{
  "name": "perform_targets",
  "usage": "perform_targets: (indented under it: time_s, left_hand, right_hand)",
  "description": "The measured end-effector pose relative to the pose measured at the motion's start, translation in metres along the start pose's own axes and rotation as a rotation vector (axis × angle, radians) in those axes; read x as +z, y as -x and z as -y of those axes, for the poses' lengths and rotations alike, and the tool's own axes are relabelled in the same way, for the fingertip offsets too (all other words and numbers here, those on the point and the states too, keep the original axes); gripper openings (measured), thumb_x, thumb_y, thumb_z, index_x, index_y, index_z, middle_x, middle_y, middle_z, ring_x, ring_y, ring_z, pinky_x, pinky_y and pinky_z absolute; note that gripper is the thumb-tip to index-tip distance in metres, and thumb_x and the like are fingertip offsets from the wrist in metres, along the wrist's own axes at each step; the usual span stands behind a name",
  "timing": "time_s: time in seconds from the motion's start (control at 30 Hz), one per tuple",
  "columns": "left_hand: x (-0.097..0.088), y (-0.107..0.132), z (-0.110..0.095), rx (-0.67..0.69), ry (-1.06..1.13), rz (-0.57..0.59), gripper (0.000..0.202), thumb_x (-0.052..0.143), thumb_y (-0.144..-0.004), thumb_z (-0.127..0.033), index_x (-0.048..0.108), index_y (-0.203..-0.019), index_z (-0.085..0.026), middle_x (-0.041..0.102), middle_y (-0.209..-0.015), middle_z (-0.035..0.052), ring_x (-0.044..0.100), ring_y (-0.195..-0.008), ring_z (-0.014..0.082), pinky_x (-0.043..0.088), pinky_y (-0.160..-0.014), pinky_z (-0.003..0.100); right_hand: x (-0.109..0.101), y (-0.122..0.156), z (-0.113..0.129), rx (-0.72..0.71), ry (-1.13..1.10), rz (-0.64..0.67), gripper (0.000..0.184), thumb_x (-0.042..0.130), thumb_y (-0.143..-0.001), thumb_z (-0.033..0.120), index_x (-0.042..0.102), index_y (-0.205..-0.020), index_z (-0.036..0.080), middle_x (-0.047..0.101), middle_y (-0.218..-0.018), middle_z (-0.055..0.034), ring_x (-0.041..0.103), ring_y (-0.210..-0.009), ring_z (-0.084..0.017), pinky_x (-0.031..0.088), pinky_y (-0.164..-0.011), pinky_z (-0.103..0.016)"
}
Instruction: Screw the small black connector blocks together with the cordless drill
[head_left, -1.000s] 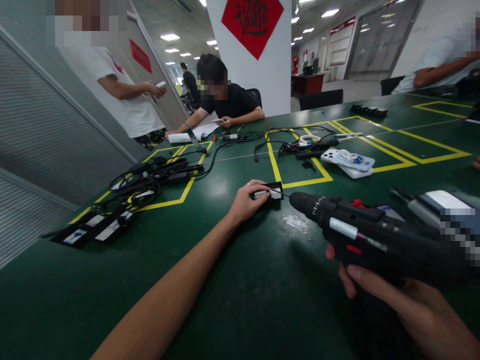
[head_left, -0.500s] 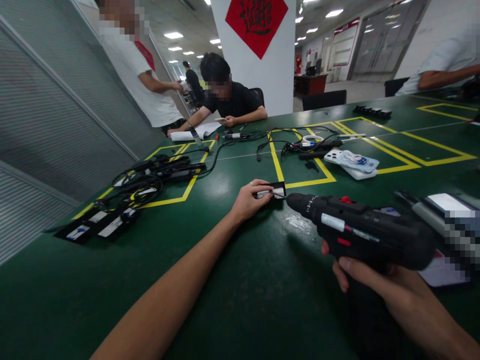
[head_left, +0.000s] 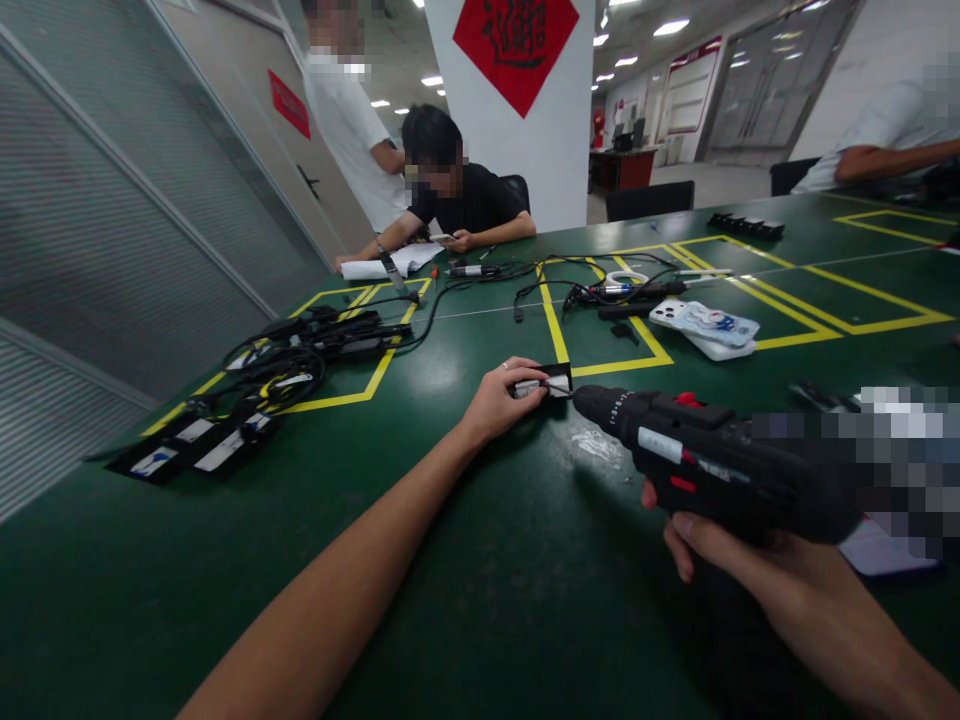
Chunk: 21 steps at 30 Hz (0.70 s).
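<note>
My left hand (head_left: 504, 400) is closed around a small black block with white labels (head_left: 558, 383) and keeps it down on the green table (head_left: 480, 560). In my right hand (head_left: 757, 570) is a black cordless drill (head_left: 697, 450), its fingers wrapped round the grip. The drill points left, and its thin bit reaches the right end of the labelled block. Whether the bit touches a screw there is too small to tell. Part of the drill's lower grip is lost in dark shadow.
Tangled black cables with labelled black pieces (head_left: 300, 350) lie at the left. Beyond my hands are cables and a pen-like tool (head_left: 630, 291), a phone in a patterned case (head_left: 705, 325) and yellow tape outlines (head_left: 551, 320). A seated person (head_left: 472, 200) leans on the far edge.
Both my hands, the drill and the block stay nearly in place; the drill's rear dips very slightly. The standing person in white has moved right, behind the seated person.
</note>
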<state>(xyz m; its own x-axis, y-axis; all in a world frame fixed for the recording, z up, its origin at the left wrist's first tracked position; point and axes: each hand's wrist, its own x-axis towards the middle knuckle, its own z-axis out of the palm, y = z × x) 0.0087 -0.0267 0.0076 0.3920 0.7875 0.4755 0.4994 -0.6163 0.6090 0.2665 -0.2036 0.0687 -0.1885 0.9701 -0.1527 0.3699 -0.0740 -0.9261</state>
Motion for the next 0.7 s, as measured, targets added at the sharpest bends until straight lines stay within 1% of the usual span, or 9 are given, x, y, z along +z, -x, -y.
perform_targets:
  time_s: [0.1, 0.2, 0.3, 0.37, 0.43, 0.5, 0.57, 0.63, 0.7]
  left_hand:
    - [-0.0022, 0.0005, -0.0026, 0.026, -0.008, 0.044, 0.023, 0.060, -0.077, -0.022, 0.064, -0.099, -0.019, 0.057, -0.109, 0.0069, 0.054, -0.104, 0.0180, 0.042, -0.095, 0.036]
    - [-0.0036, 0.0005, -0.0041, 0.037, -0.017, 0.075, 0.027, 0.062, -0.073, -0.020, 0.062, -0.101, -0.019, 0.056, -0.110, 0.0067, 0.053, -0.106, 0.0187, 0.041, -0.097, 0.036]
    - [-0.0043, -0.0002, -0.0043, 0.018, -0.028, 0.091, 0.027, 0.062, -0.073, -0.019, 0.062, -0.100, -0.020, 0.055, -0.109, 0.0065, 0.053, -0.105, 0.0194, 0.041, -0.096, 0.037]
    - [-0.0046, -0.0007, -0.0045, 0.010, -0.034, 0.097, 0.026, 0.062, -0.074, -0.019, 0.062, -0.099, -0.020, 0.056, -0.109, 0.0065, 0.053, -0.105, 0.0197, 0.041, -0.096, 0.037]
    - [-0.0047, -0.0008, -0.0049, 0.014, -0.037, 0.096, 0.025, 0.061, -0.074, -0.019, 0.062, -0.099, -0.020, 0.055, -0.109, 0.0063, 0.053, -0.105, 0.0194, 0.041, -0.096, 0.037]
    - [-0.0049, -0.0008, -0.0052, 0.027, -0.043, 0.095, 0.024, 0.061, -0.075, -0.019, 0.063, -0.099, -0.020, 0.056, -0.109, 0.0060, 0.053, -0.104, 0.0188, 0.041, -0.096, 0.036]
    - [-0.0049, -0.0006, -0.0051, 0.039, -0.054, 0.098, 0.026, 0.060, -0.076, -0.020, 0.063, -0.101, -0.021, 0.055, -0.110, 0.0058, 0.053, -0.104, 0.0186, 0.041, -0.096, 0.035]
    - [-0.0049, -0.0006, -0.0046, 0.044, -0.066, 0.108, 0.028, 0.059, -0.077, -0.021, 0.063, -0.105, -0.022, 0.054, -0.112, 0.0059, 0.053, -0.105, 0.0185, 0.041, -0.097, 0.035]
    - [-0.0048, -0.0007, -0.0038, 0.041, -0.074, 0.118, 0.030, 0.059, -0.078, -0.023, 0.063, -0.107, -0.023, 0.053, -0.115, 0.0059, 0.052, -0.107, 0.0185, 0.041, -0.097, 0.035]
  right_hand:
    - [0.0037, 0.0017, 0.0042, 0.041, 0.003, -0.037, 0.029, 0.048, -0.083, 0.049, 0.061, -0.075, 0.025, 0.064, -0.076, -0.0019, 0.060, -0.081, -0.022, 0.049, -0.064, -0.027]
    - [0.0068, 0.0033, 0.0068, 0.062, 0.006, -0.057, 0.032, 0.046, -0.083, 0.051, 0.059, -0.070, 0.024, 0.065, -0.079, -0.0029, 0.060, -0.085, -0.023, 0.048, -0.062, -0.028]
    - [0.0073, 0.0041, 0.0070, 0.080, 0.011, -0.037, 0.032, 0.047, -0.081, 0.052, 0.057, -0.067, 0.025, 0.066, -0.083, -0.0039, 0.060, -0.088, -0.025, 0.050, -0.062, -0.028]
    - [0.0071, 0.0043, 0.0069, 0.091, 0.021, -0.029, 0.033, 0.047, -0.081, 0.054, 0.057, -0.067, 0.025, 0.065, -0.082, -0.0041, 0.061, -0.085, -0.024, 0.051, -0.062, -0.028]
    - [0.0073, 0.0045, 0.0071, 0.097, 0.051, -0.045, 0.037, 0.047, -0.080, 0.056, 0.056, -0.061, 0.025, 0.065, -0.082, -0.0037, 0.061, -0.083, -0.023, 0.052, -0.069, -0.029]
    - [0.0076, 0.0045, 0.0072, 0.089, 0.094, -0.056, 0.038, 0.048, -0.078, 0.057, 0.056, -0.059, 0.025, 0.065, -0.084, -0.0034, 0.061, -0.082, -0.021, 0.051, -0.079, -0.031]
    - [0.0078, 0.0039, 0.0067, 0.070, 0.126, -0.051, 0.035, 0.050, -0.077, 0.057, 0.058, -0.065, 0.025, 0.065, -0.086, -0.0037, 0.062, -0.083, -0.021, 0.050, -0.085, -0.033]
    - [0.0076, 0.0028, 0.0057, 0.056, 0.135, -0.049, 0.032, 0.051, -0.077, 0.057, 0.062, -0.077, 0.027, 0.066, -0.086, -0.0040, 0.063, -0.082, -0.021, 0.051, -0.084, -0.033]
    - [0.0075, 0.0014, 0.0046, 0.049, 0.138, -0.063, 0.033, 0.051, -0.077, 0.056, 0.062, -0.089, 0.028, 0.067, -0.087, -0.0039, 0.064, -0.082, -0.021, 0.052, -0.083, -0.034]
